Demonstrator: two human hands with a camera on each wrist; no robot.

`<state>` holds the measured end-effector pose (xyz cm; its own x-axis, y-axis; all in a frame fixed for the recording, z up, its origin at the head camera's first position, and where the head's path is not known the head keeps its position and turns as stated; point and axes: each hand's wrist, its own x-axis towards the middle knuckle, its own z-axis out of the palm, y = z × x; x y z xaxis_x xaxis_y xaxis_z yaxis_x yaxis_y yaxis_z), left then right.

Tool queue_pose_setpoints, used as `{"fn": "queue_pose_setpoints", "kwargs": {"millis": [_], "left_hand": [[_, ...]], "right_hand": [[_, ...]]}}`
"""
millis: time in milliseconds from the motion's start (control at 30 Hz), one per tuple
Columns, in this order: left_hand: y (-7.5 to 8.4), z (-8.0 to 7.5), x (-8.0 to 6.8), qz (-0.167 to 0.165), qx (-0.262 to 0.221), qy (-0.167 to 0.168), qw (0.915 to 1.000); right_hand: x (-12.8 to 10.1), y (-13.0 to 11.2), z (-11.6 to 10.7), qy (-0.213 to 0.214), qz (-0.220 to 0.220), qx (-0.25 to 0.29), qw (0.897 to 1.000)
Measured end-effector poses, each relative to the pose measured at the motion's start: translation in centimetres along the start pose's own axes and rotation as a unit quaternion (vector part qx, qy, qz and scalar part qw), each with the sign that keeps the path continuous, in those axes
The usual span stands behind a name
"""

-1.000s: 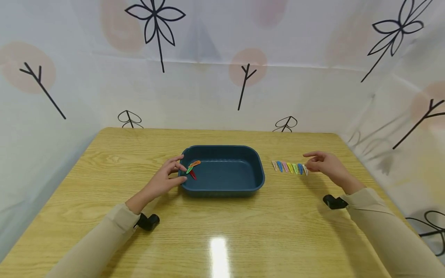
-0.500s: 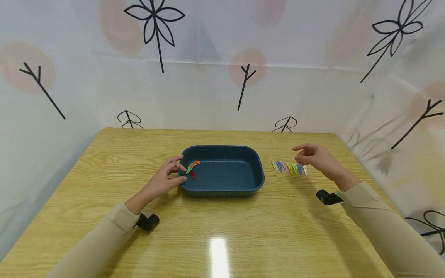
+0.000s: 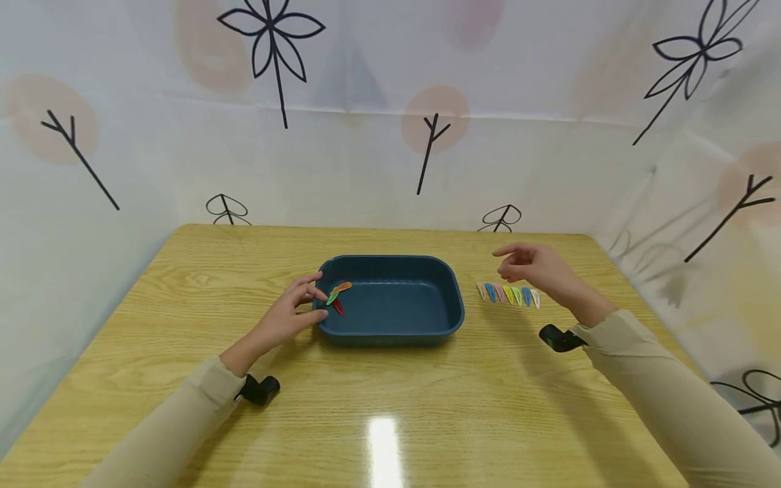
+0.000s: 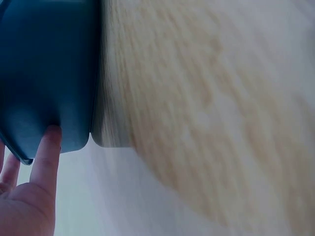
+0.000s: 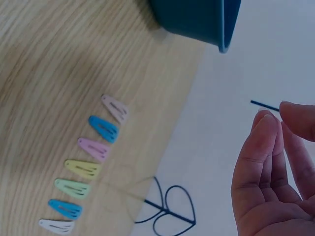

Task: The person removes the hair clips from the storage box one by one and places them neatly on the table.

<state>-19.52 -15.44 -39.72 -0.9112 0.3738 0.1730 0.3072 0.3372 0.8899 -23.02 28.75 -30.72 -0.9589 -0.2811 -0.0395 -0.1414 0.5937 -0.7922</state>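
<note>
My left hand (image 3: 291,306) grips the left end of a dark blue plastic bin (image 3: 390,333), its fingers over the rim and its thumb against the outer wall. Inside, right by those fingertips, lie an orange (image 3: 344,287), a green (image 3: 332,298) and a red snap hair clip (image 3: 338,308). To the bin's right, several snap hair clips in pastel colours line up in a slanted row; a yellow clip (image 5: 82,168) and a pink clip (image 5: 93,149) are among them. Above this row hangs my right hand (image 3: 537,271), fingers bent towards the thumb. I cannot tell whether they pinch anything.
The wooden table (image 3: 390,393) carries the bin near its middle. A white cloth with flower drawings (image 3: 366,169) hangs behind it and along the sides. Small black cameras sit on the left wrist (image 3: 259,391) and right wrist (image 3: 561,338).
My right hand has moved left and slightly up, from the right end of the clip row to above its middle. The left hand, the bin and the clips stay where they were.
</note>
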Motion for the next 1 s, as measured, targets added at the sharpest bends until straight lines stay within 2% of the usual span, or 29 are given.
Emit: {"fn": "queue_pose_setpoints", "kwargs": {"millis": [200,600,1000], "left_hand": [[0.0,0.1,0.1,-0.002,0.001,-0.001,1.0],[-0.3,0.0,-0.1,0.002,0.0,0.001,1.0],[0.0,0.1,0.0,0.0,0.001,0.001,1.0]], "right_hand": [[0.6,-1.0,0.7,-0.011,-0.027,0.008,1.0],[2.2,-3.2,2.4,-0.029,-0.034,-0.001,0.999],[4.0,-5.6,4.9,-0.058,-0.052,0.034,0.996]]}}
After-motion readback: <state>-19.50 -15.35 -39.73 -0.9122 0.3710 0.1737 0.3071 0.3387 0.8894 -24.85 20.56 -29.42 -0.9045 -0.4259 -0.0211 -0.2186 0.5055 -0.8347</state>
